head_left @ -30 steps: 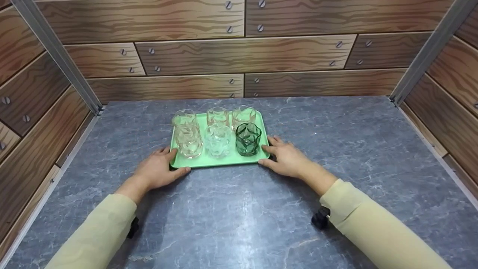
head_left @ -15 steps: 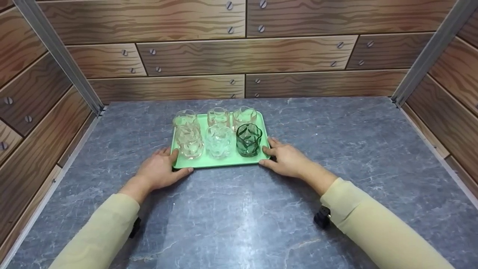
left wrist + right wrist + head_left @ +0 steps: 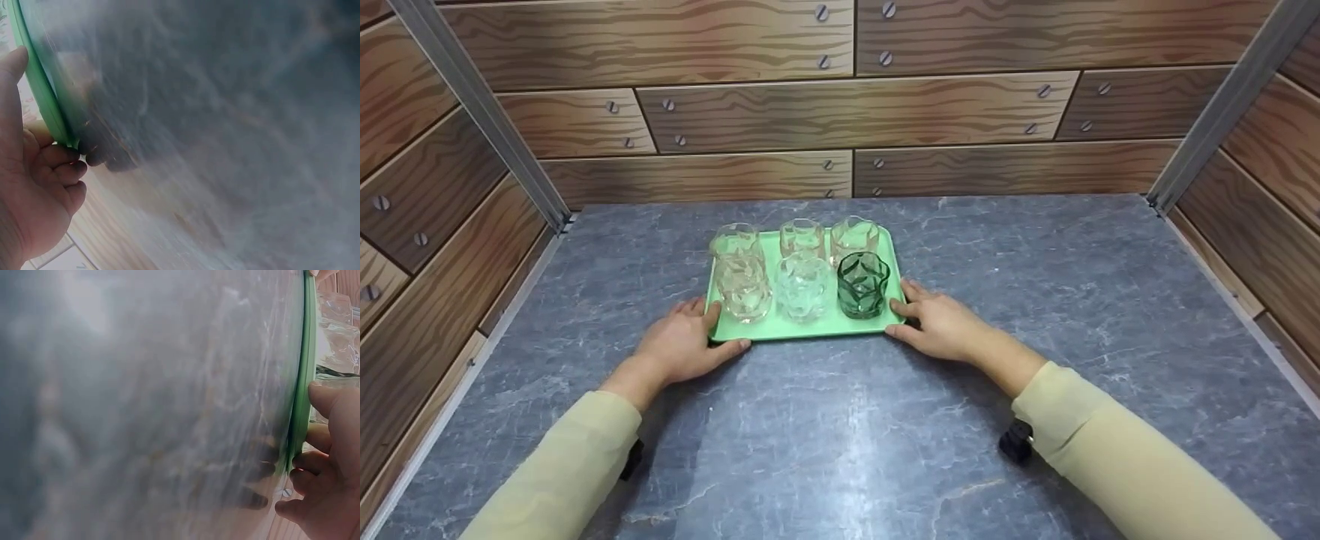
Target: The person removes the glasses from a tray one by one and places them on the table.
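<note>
A green tray [image 3: 780,328] lies on the table in the head view with several glasses on it. A dark green glass [image 3: 862,285] stands at its front right, a clear glass [image 3: 802,287] at its front middle. Around the tray's front left corner my left hand [image 3: 679,345] grips, thumb along the front edge; the left wrist view shows that hand [image 3: 39,185] with curled fingers at the tray rim [image 3: 42,90]. My right hand [image 3: 941,322] holds the front right corner. In the right wrist view its fingers [image 3: 306,478] bend against the rim [image 3: 306,354].
Behind the dark green glass and the clear one stand pale pinkish glasses [image 3: 802,238], and more clear glasses [image 3: 745,289] overlap on the left. The grey marbled table [image 3: 810,435] meets wood-patterned walls [image 3: 750,112] at the back and sides.
The tray with its glasses has shifted very slightly toward me, both hands moving with it. Their hold on the corners looks the same.
</note>
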Motion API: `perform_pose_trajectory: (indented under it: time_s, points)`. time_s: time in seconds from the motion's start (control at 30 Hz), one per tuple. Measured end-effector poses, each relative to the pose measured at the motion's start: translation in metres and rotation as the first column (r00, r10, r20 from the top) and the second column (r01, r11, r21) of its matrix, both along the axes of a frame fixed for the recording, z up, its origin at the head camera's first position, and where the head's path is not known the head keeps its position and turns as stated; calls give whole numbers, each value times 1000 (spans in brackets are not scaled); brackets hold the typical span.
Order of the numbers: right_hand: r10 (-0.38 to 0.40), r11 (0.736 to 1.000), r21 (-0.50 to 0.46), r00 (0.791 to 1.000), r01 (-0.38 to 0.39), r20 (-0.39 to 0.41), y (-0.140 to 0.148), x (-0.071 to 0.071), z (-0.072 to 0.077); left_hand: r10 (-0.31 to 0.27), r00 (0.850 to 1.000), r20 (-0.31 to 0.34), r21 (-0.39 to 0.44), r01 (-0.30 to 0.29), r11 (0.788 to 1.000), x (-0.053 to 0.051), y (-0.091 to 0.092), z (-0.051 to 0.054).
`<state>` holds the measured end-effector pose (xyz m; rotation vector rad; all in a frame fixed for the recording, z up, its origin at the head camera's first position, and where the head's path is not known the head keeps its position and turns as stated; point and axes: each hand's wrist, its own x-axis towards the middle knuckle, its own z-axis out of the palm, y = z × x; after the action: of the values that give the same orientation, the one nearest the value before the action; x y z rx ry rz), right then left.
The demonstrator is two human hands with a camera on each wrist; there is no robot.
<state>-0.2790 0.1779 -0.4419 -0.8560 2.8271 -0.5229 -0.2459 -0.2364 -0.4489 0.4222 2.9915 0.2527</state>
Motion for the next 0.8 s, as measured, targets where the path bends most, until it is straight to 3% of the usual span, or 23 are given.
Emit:
perform_pose_trajectory:
  time_s: [0.8]
  points:
    - [37, 999, 29, 999, -36, -3, 25, 34, 0, -65, 997, -38, -11, 65, 998, 28, 12, -1]
